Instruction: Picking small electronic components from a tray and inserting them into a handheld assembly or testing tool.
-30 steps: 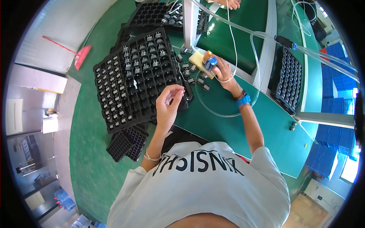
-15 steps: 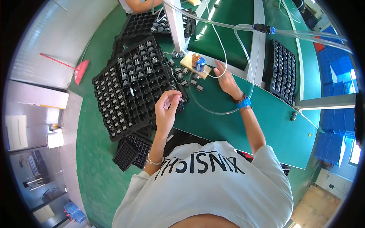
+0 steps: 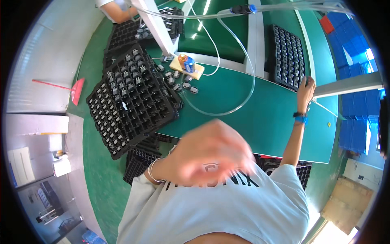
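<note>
My left hand (image 3: 215,152) is raised close in front of my shirt and smeared by motion, so its fingers cannot be read. Far out to the right, my right hand (image 3: 305,92) is at the near corner of an upright-slotted black tray (image 3: 287,57). Its fingers are closed around something small and dark that I cannot make out. On the left, a large black tray (image 3: 136,99) holds rows of small metal-and-black parts. Beside it, several loose small parts (image 3: 177,75) lie on the green table (image 3: 227,126), near a yellow block (image 3: 197,73) bearing a blue-and-orange fixture (image 3: 187,64).
A clear hose (image 3: 252,81) loops over the table. White posts (image 3: 156,26) and a rail (image 3: 349,84) frame it. Another person's arm (image 3: 120,14) is at the far left. Stacked blue crates (image 3: 355,105) stand at the right; a red dustpan (image 3: 77,90) is at the left.
My right hand has moved from beside the yellow block to the right-hand tray's corner. My left hand has left the big tray's edge and come toward my chest. The view has shifted.
</note>
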The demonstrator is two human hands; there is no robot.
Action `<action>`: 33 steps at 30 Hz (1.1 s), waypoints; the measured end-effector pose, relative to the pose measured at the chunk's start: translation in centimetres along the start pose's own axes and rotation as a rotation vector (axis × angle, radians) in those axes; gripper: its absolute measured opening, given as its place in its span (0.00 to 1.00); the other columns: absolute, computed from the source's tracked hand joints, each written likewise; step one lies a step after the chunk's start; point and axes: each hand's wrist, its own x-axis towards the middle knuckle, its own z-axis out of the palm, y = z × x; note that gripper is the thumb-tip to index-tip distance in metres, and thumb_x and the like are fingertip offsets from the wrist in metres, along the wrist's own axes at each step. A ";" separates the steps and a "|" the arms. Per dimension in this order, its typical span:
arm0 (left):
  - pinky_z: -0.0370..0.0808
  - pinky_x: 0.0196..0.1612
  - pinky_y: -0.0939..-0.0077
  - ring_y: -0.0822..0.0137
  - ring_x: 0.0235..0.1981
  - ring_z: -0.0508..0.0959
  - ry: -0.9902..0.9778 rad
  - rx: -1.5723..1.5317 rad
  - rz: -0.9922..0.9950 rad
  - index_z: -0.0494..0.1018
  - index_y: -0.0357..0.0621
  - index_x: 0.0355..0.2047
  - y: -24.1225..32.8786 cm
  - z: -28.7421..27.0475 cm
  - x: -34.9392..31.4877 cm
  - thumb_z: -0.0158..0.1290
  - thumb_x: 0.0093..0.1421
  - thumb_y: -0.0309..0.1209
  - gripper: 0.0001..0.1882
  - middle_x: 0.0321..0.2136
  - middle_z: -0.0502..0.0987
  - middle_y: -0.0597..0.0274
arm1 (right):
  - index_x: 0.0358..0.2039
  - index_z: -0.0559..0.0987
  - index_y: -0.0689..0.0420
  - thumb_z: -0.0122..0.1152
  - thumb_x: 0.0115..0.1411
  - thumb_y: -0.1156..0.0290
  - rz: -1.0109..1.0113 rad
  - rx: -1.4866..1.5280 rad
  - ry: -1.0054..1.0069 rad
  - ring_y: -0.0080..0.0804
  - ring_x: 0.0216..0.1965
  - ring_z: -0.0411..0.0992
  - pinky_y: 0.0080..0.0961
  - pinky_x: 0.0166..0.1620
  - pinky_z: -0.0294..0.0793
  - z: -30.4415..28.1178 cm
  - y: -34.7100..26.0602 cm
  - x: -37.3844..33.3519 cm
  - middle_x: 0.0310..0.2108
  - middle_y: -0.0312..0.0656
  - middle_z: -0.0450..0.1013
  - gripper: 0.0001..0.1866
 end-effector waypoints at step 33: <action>0.67 0.50 0.74 0.65 0.48 0.68 0.353 -1.138 -1.019 0.59 0.40 0.50 -22.5 7.2 1.5 0.40 0.62 0.46 0.25 0.46 0.67 0.53 | 0.52 0.65 0.63 0.42 0.63 0.63 0.529 1.223 -0.869 0.21 0.47 0.66 0.17 0.51 0.64 -3.0 7.7 2.3 0.48 0.37 0.67 0.21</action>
